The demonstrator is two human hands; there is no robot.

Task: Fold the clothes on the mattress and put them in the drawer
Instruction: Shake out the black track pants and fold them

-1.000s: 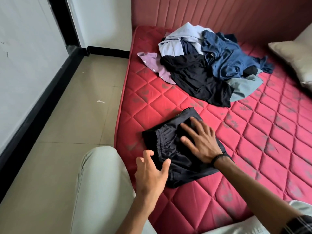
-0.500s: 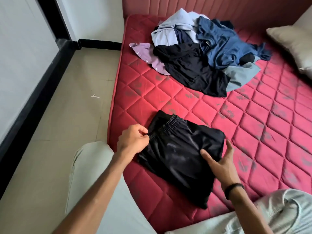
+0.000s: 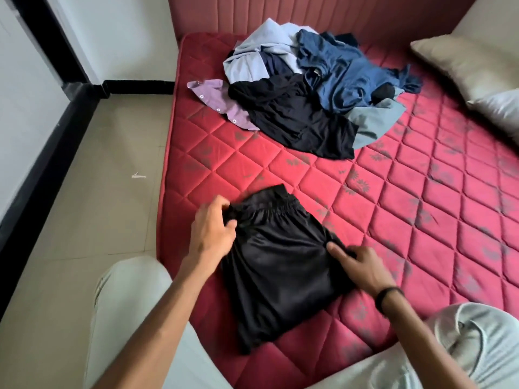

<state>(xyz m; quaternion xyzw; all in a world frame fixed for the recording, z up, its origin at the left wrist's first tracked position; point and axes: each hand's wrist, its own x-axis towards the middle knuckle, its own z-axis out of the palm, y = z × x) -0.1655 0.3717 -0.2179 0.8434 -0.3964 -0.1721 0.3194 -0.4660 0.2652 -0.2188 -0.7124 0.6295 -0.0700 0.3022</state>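
A pair of black shorts (image 3: 276, 265) lies spread on the near part of the red quilted mattress (image 3: 421, 220), elastic waistband at its far edge. My left hand (image 3: 214, 230) pinches the left end of the waistband. My right hand (image 3: 358, 266) grips the right edge of the shorts, fingers curled into the cloth. Farther back on the mattress sits a heap of unfolded clothes (image 3: 311, 88): pale blue, dark blue, black, lilac and grey-green garments. No drawer is in view.
A beige pillow (image 3: 471, 71) lies at the far right of the mattress against the padded red headboard (image 3: 309, 12). Tiled floor (image 3: 98, 178) runs along the mattress's left side, with a white wall beyond. My light-trousered knees frame the near edge.
The folded shorts have been opened out flat. My left hand took the waistband end; my right hand shifted from the lower edge up to the right side. The view tilted slightly.
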